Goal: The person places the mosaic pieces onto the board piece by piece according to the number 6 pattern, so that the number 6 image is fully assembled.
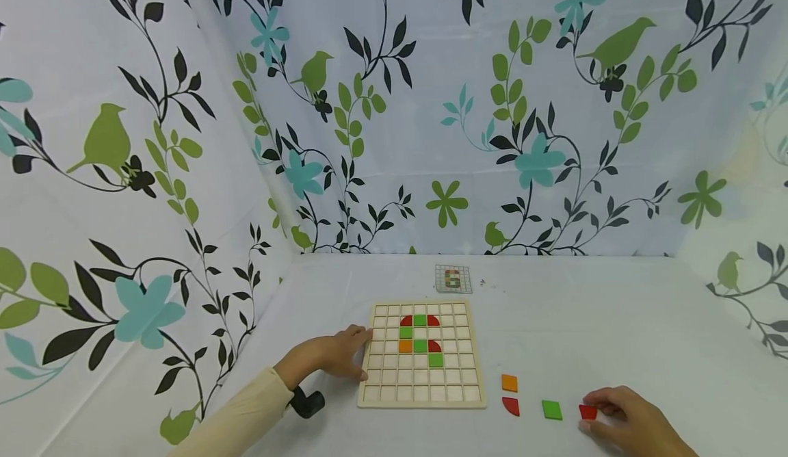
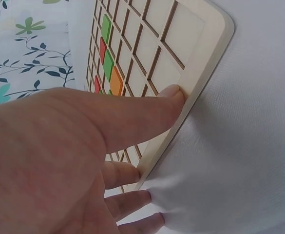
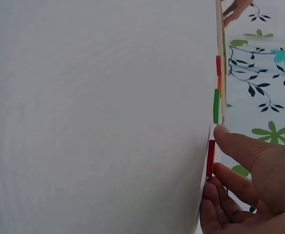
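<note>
A wooden grid board (image 1: 422, 403) lies on the table with several red, green and orange tiles set in its cells. My left hand (image 1: 342, 353) rests at its left edge. The left thumb (image 2: 169, 100) presses on the board's rim, while the other fingertips touch the edge and the tablecloth. Right of the board, my right hand (image 1: 631, 419) has thumb and index finger at opposite sides of a red tile (image 1: 587, 412), pinching it at table level. The fingers partly hide that tile's shape.
Near the right hand lie a green square tile (image 1: 552, 410), a red quarter-round tile (image 1: 511, 406) and an orange square tile (image 1: 509, 382). A small pattern card (image 1: 453, 279) lies behind the board. Patterned curtains (image 1: 394, 170) hang around the white table (image 1: 585, 320).
</note>
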Demonstrator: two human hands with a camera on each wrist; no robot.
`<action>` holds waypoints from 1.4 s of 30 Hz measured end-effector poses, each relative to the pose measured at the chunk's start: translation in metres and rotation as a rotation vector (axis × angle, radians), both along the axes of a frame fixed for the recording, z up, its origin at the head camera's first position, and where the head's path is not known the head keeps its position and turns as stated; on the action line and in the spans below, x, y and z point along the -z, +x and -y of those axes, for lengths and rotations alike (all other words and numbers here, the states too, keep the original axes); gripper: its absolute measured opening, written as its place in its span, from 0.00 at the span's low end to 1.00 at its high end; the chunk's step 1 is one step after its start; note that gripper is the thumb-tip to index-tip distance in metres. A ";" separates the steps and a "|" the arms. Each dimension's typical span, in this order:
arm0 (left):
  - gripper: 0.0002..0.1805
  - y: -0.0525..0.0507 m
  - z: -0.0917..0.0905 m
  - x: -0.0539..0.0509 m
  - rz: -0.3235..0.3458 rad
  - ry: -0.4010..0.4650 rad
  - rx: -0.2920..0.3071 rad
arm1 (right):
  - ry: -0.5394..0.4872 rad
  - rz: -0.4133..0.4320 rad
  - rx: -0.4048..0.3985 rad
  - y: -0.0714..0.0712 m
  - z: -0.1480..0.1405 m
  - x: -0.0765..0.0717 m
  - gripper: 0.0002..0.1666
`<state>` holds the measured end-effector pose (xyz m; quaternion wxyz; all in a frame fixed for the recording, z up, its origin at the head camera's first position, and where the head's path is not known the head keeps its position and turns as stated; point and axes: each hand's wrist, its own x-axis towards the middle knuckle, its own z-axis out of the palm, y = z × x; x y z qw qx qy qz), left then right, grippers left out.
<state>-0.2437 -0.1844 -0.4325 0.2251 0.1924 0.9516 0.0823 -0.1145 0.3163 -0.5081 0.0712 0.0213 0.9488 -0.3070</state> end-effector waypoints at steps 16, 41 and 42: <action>0.48 0.001 -0.001 -0.001 0.003 -0.013 -0.002 | 0.093 -0.090 -0.029 0.000 0.005 0.001 0.18; 0.49 -0.001 0.000 0.003 0.007 -0.002 -0.012 | -0.039 -0.197 -0.136 -0.029 0.070 -0.034 0.13; 0.49 -0.001 0.000 0.003 0.007 -0.002 -0.014 | -0.047 -0.204 -0.147 -0.031 0.076 -0.034 0.13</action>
